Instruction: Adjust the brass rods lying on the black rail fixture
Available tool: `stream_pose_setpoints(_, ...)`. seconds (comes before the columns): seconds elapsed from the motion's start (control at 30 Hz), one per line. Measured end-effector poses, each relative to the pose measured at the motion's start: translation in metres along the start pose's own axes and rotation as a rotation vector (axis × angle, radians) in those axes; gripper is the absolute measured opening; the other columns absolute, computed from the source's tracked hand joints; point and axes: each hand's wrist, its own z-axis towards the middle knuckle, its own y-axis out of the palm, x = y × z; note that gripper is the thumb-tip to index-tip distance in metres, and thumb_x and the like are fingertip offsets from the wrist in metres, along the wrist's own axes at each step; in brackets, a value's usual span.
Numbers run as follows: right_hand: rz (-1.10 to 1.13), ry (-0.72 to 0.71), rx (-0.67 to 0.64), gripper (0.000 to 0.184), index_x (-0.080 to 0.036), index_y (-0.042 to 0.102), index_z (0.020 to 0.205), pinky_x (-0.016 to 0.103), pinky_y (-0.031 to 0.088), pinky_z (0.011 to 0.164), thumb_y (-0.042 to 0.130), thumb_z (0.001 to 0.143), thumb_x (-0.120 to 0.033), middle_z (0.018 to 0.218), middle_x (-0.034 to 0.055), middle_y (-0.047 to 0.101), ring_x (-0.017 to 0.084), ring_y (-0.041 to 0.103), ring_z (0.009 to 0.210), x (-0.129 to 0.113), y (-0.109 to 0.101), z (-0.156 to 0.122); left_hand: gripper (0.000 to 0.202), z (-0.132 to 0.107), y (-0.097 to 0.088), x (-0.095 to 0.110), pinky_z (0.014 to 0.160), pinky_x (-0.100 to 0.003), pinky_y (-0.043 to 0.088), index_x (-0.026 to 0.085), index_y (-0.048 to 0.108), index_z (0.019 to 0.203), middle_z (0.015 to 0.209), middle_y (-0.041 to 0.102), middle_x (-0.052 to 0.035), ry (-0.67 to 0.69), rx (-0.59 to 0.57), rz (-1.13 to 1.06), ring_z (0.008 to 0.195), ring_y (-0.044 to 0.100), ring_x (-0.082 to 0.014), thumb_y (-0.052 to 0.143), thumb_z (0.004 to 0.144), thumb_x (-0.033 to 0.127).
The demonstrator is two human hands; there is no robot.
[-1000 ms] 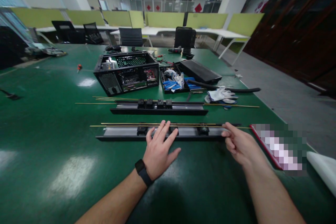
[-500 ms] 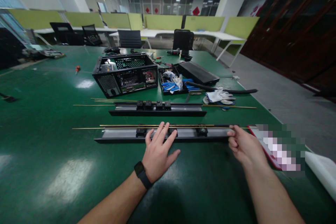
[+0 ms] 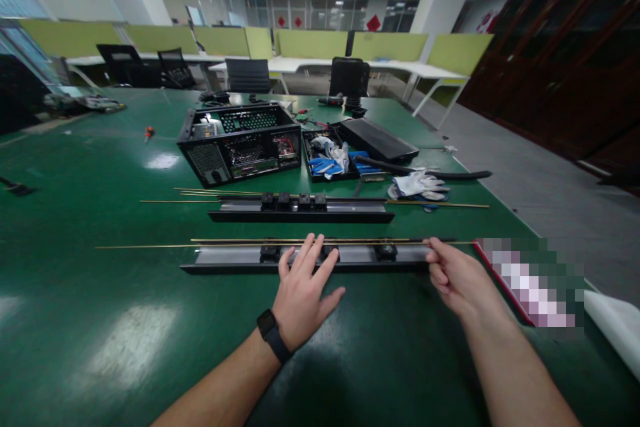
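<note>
Along the nearer black rail [image 3: 225,259], a thin brass rod [image 3: 145,247] is pinched by the grip of the right hand [image 3: 457,275]; the left hand's [image 3: 303,301] grip is spread over the rail's middle. Beyond, a second rail [image 3: 240,216] is carried by the green tabletop [image 3: 225,327].

Thin, straight metal rods [image 3: 150,247] shine brass-gold; the long metal channel [image 3: 357,255] nearest us is black-edged and silvery grey inside, its square blocks [image 3: 386,251] black. The glossy tabletop [image 3: 390,347] is deep green. The crumpled fabric gloves [image 3: 325,165] mix white with blue; the boxy computer case [image 3: 239,140] is black, dotted with holes.
</note>
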Motion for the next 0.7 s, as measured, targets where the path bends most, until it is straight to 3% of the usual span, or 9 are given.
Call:
stream_pose_setpoints(0.13,-0.025,0.084,-0.034,0.016,-0.013,0.065,0.090,0.016,0.018,0.022,0.067,0.091,-0.029,0.062,0.0011,0.063,0.004,0.032,0.027,-0.0017,0.0103,-0.0092,0.054,-0.0005,-0.0006,0.0001,0.117,-0.058,0.025,0.024,0.053,0.145,0.162,0.038,-0.0157,-0.005,-0.008,0.001,0.152,0.032,-0.0332,0.065,0.094,0.037)
stream_pose_setpoints(0.3,0.073,-0.006,0.155,0.013,-0.015,0.063,0.089,0.015,0.021,0.024,0.058,0.096,-0.024,0.056,-0.0025,0.057,0.005,0.033,0.028,-0.0058,0.0070,-0.0063,0.055,0.0006,-0.0011,0.0003,0.116,-0.059,0.027,0.025,0.053,0.145,0.161,0.039,-0.0158,-0.003,-0.001,-0.001,0.150,0.035,-0.0345,0.066,0.093,0.035)
stream_pose_setpoints(0.5,-0.033,0.093,-0.059,0.017,-0.012,0.065,0.090,0.015,0.018,0.023,0.068,0.091,-0.029,0.062,0.0014,0.062,0.004,0.032,0.027,-0.0029,0.0117,-0.0109,0.056,0.0001,-0.0003,-0.0003,0.116,-0.058,0.027,0.025,0.053,0.146,0.162,0.038,-0.0159,-0.002,0.006,-0.002,0.151,0.034,-0.0343,0.066,0.093,0.037)
stream_pose_setpoints(0.7,0.042,-0.009,0.138,0.018,-0.016,0.062,0.089,0.015,0.022,0.024,0.067,0.092,-0.034,0.057,-0.0025,0.058,0.005,0.034,0.028,-0.0054,0.0076,-0.0072,0.055,-0.0001,-0.0003,-0.0001,0.116,-0.059,0.028,0.024,0.054,0.145,0.161,0.039,-0.0164,0.000,0.011,-0.005,0.151,0.034,-0.0342,0.067,0.092,0.036)
